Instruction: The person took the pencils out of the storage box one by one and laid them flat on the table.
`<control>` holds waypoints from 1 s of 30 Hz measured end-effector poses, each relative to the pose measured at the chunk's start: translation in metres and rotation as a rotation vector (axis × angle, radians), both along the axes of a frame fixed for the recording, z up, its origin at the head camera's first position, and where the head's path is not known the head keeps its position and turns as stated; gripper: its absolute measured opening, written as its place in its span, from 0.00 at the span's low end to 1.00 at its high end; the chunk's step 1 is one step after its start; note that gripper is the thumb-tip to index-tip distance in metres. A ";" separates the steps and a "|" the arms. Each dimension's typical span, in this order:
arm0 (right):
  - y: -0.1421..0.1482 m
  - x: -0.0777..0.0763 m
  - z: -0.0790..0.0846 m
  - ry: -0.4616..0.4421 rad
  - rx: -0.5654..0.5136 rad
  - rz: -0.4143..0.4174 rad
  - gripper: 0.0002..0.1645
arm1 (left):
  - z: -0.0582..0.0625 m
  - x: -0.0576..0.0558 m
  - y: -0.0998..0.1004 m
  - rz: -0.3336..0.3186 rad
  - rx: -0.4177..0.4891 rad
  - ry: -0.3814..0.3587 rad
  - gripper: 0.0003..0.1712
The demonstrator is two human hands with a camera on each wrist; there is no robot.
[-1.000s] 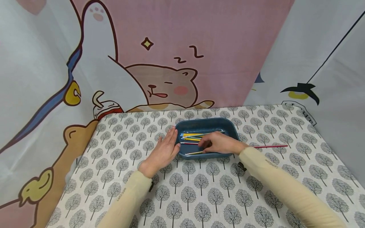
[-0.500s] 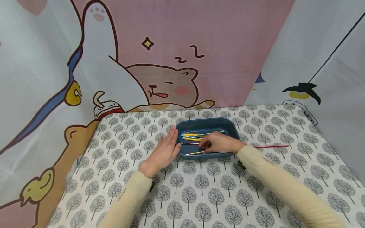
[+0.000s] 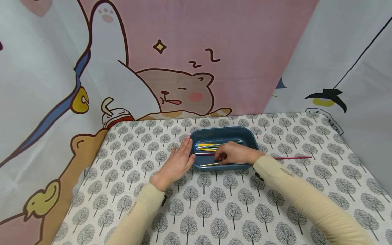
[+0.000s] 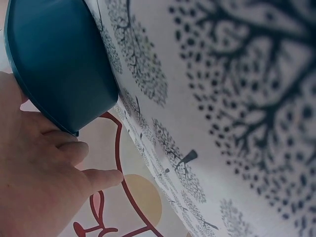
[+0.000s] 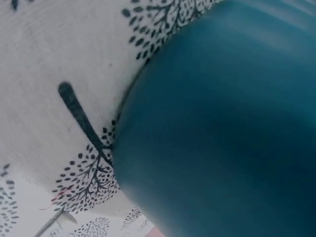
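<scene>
A dark blue rectangular tray (image 3: 225, 167) stands on the table, with several thin sticks inside. Among them are yellow pencils (image 3: 206, 145) with light blue ends and a dark red stick (image 3: 204, 154). My left hand (image 3: 175, 165) rests against the tray's left end, fingers extended along the rim; the left wrist view has its fingers right at the tray wall (image 4: 64, 64). Inside the tray, my right hand (image 3: 234, 153) has curled fingers reaching down at the right end of a thin gold stick (image 3: 209, 164) along the front wall. Its fingertips are partly hidden.
A long red stick (image 3: 294, 157) lies on the table to the right of the tray, partly behind the right sleeve. The tree-patterned cloth (image 3: 202, 214) covers the table, and a cartoon-printed curtain (image 3: 239, 51) rises along the back and sides.
Both hands and the tray hold the same places over the last second. The whole head view shifts slightly to the right.
</scene>
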State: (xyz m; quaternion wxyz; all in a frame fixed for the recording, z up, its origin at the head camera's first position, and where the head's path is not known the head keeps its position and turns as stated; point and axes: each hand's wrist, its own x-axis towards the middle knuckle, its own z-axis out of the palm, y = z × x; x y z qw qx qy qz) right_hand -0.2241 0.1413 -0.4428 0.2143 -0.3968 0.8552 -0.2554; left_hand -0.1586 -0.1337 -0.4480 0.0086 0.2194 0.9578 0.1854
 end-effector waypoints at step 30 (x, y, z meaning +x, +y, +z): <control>0.004 0.000 -0.005 0.076 -0.082 -0.039 0.10 | -0.001 0.000 0.000 0.002 0.007 0.005 0.38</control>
